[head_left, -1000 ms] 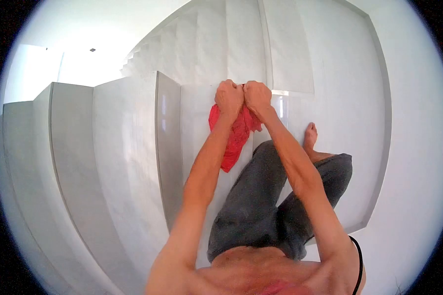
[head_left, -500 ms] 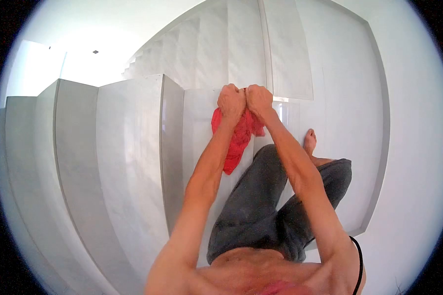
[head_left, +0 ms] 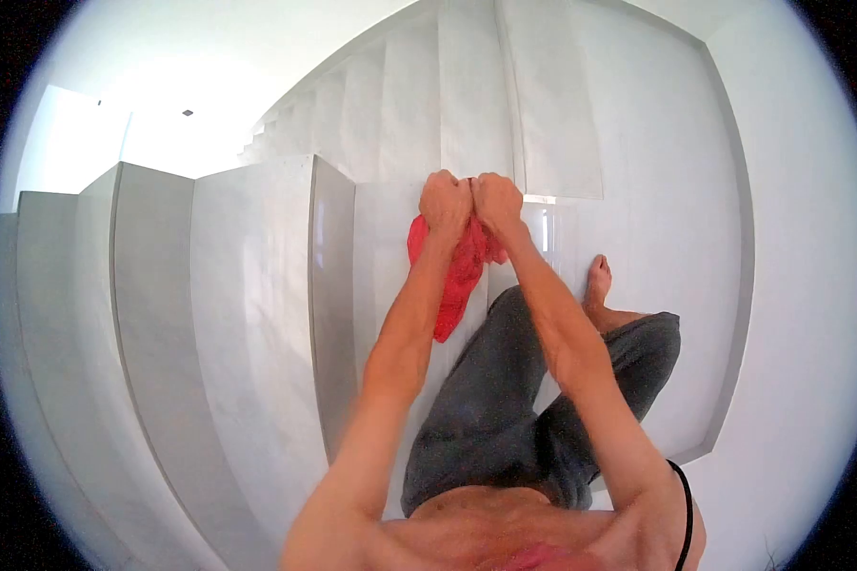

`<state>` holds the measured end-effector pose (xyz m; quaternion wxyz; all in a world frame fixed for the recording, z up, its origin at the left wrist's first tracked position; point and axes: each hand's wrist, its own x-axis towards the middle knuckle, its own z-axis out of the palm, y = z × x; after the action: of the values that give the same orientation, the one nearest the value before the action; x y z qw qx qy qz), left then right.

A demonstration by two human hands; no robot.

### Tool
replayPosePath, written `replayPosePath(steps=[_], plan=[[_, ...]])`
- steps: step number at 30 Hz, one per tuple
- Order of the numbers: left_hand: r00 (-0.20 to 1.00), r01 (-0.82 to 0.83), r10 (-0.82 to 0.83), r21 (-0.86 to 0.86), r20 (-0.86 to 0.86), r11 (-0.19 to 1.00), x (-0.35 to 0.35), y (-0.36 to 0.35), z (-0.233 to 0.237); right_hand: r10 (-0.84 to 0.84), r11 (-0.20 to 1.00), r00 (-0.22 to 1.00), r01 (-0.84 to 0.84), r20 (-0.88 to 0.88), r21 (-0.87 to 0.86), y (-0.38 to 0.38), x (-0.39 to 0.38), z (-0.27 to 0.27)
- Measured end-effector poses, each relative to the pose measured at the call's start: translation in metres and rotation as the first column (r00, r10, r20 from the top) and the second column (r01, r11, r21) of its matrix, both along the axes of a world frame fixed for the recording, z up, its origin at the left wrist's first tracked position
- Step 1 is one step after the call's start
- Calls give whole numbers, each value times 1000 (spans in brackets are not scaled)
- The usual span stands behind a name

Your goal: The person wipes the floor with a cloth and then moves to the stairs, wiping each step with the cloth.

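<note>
A crumpled red cloth [head_left: 459, 285] hangs below my two fists, its lower end tapering toward my grey trousers [head_left: 486, 400]. My left hand [head_left: 446, 202] is closed around the upper part of the cloth. Right beside it, my right hand [head_left: 496, 200] is also closed on the cloth, the knuckles of both fists nearly touching. Both arms reach straight out ahead of my body. The gripped part of the cloth is hidden inside the fingers.
Pale stone stairs [head_left: 248, 285] drop away on the left, and more steps [head_left: 409, 95] run up at the top. My bare foot [head_left: 598, 279] rests on the light floor [head_left: 657, 209] at right. A white wall [head_left: 809, 285] stands beyond it.
The view has shifted slightly. Both fists keep hold of the red cloth and sit slightly closer together, and the cloth's right-hand edge shows less beside my right wrist.
</note>
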<state>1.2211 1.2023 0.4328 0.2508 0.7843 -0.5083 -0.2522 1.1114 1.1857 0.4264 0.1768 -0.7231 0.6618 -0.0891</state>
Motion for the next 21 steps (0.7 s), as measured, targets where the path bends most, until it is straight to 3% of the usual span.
replayPosePath(steps=[5, 12, 18, 21], plan=[[999, 40, -39, -65, 16, 997, -11, 46, -6, -58, 997, 987, 66, 149, -49, 54, -8, 7], [999, -3, 5, -57, 44, 998, -11, -2, -9, 0, 1000, 1000, 1, 27, -9, 7, -11, -5], [999, 13, -11, -72, 39, 997, -15, 36, -7, 14, 999, 1000, -14, 11, 49, 38, -12, 2], [1000, 15, -14, -50, 28, 999, -13, 18, -1, 41, 998, 999, -40, -26, 51, 26, -14, -7]])
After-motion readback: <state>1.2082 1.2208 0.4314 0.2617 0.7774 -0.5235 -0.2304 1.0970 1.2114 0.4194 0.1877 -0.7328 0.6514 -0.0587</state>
